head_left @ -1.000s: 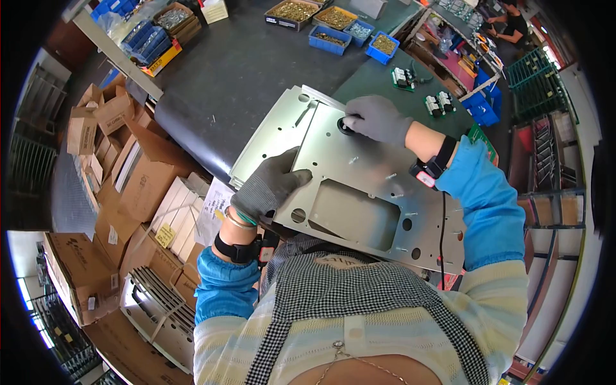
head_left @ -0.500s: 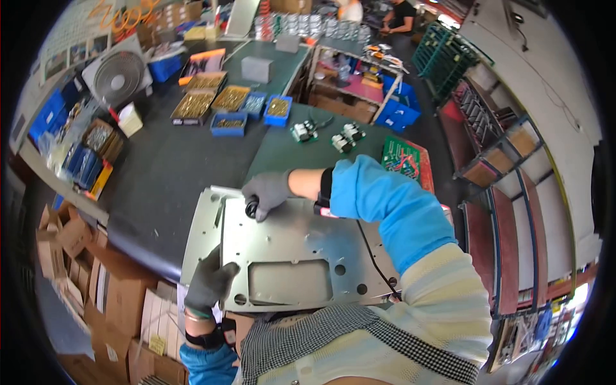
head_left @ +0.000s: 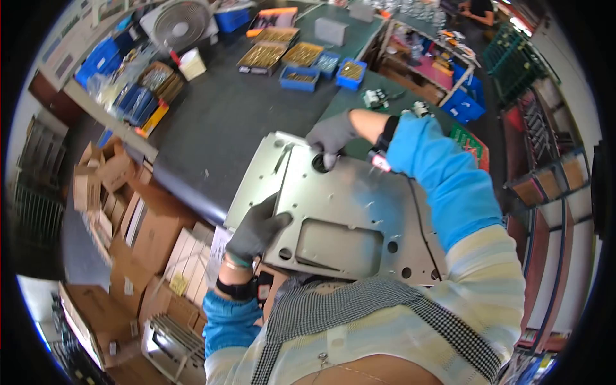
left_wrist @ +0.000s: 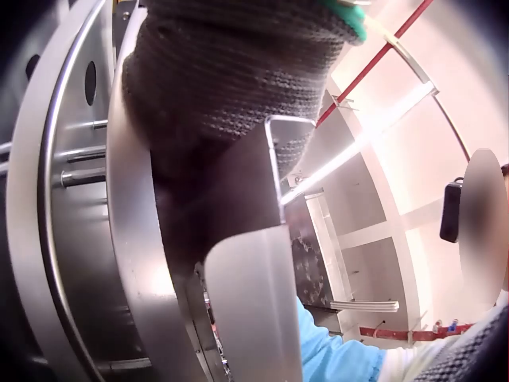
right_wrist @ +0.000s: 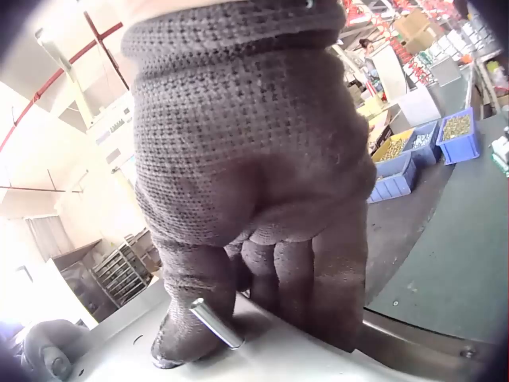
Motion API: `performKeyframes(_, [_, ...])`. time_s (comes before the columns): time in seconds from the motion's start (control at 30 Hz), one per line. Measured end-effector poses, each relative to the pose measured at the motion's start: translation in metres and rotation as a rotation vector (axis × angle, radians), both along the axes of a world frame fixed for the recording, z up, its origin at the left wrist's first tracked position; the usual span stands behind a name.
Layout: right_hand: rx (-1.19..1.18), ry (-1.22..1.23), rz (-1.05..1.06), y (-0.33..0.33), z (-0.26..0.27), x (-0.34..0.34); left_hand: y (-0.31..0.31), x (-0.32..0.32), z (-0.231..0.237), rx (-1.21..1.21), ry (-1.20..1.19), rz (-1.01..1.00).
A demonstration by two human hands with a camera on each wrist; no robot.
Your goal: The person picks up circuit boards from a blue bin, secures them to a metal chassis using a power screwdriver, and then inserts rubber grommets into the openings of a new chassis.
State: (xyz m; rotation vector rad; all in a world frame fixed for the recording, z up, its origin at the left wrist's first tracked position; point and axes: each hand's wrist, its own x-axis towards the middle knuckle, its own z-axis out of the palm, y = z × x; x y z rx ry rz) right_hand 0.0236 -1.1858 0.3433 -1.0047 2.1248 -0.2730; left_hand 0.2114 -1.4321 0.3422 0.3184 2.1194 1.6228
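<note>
A silvery metal panel (head_left: pixel 340 196) with a rectangular opening, round holes and short studs lies tilted in front of the person, against another metal sheet (head_left: pixel 247 186) on its left. My gloved left hand (head_left: pixel 256 232) grips the panel's left side, thumb on top; the left wrist view shows the glove (left_wrist: pixel 231 79) over bent metal edges, fingertips hidden. At the top left corner, my gloved right hand (head_left: pixel 333 136) holds the panel beside a black round part (head_left: pixel 319 162). In the right wrist view the hand (right_wrist: pixel 254 159) has its thumb on the surface near a stud (right_wrist: pixel 215 322), fingers behind the edge.
Blue bins (head_left: pixel 299 78) and trays of small brass-coloured parts (head_left: pixel 262 56) stand on the dark table (head_left: pixel 212 122). Connector parts (head_left: pixel 375 98) and a green circuit board (head_left: pixel 467 144) lie at the right. Cardboard boxes (head_left: pixel 154 218) are piled on the left, below a fan (head_left: pixel 181 24).
The head view has swung away and partly back. Both hands stay on the panel at about the same places; the right hand's wrist and fingers have turned slightly around the black round part.
</note>
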Motion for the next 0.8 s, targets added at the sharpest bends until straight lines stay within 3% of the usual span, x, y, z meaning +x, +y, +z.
performKeyframes(0.03, [-0.027,0.006,0.074,0.003,0.0,-0.006,-0.002,-0.001,-0.001,-0.063,0.027,-0.011])
performKeyframes(0.1, [-0.048,-0.504,-0.325,0.014,0.006,-0.012,-0.003,-0.002,-0.011,-0.027,0.028,0.023])
performKeyframes(0.2, [-0.028,-0.297,-0.275,0.007,0.006,-0.01,-0.001,-0.004,-0.01,-0.013,-0.014,0.034])
performKeyframes(0.33, [-0.012,-0.372,-0.347,0.001,0.007,-0.008,-0.001,-0.004,-0.027,0.101,-0.025,0.039])
performKeyframes(0.43, [0.003,-0.133,-0.283,-0.008,0.0,-0.001,0.001,-0.006,-0.022,0.078,-0.011,0.019])
performKeyframes(0.47, [-0.086,0.063,-0.246,-0.007,-0.005,0.001,0.001,-0.002,-0.01,0.116,-0.029,0.048])
performKeyframes(0.5, [-0.161,0.262,-0.222,0.002,-0.01,0.006,-0.004,-0.004,-0.024,0.26,-0.192,0.124])
performKeyframes(0.53, [-0.149,0.346,-0.274,0.017,0.013,0.016,-0.005,-0.005,-0.029,0.358,-0.219,0.18])
performKeyframes(0.57, [-0.126,0.424,-0.328,0.038,0.048,0.032,-0.01,-0.007,-0.029,0.291,-0.198,0.169])
performKeyframes(0.63, [-0.275,0.451,-0.555,0.104,0.097,0.068,-0.007,-0.007,-0.025,0.401,-0.259,0.197])
performKeyframes(0.7, [-0.581,0.667,-0.727,0.19,0.111,0.12,-0.001,-0.006,-0.019,0.43,-0.27,0.203])
performKeyframes(0.77, [-0.421,0.729,-1.065,0.268,0.102,0.192,-0.002,-0.011,-0.021,0.467,-0.33,0.103])
performKeyframes(0.8, [-0.262,0.779,-1.182,0.318,0.068,0.223,0.002,-0.011,-0.022,0.429,-0.301,0.162])
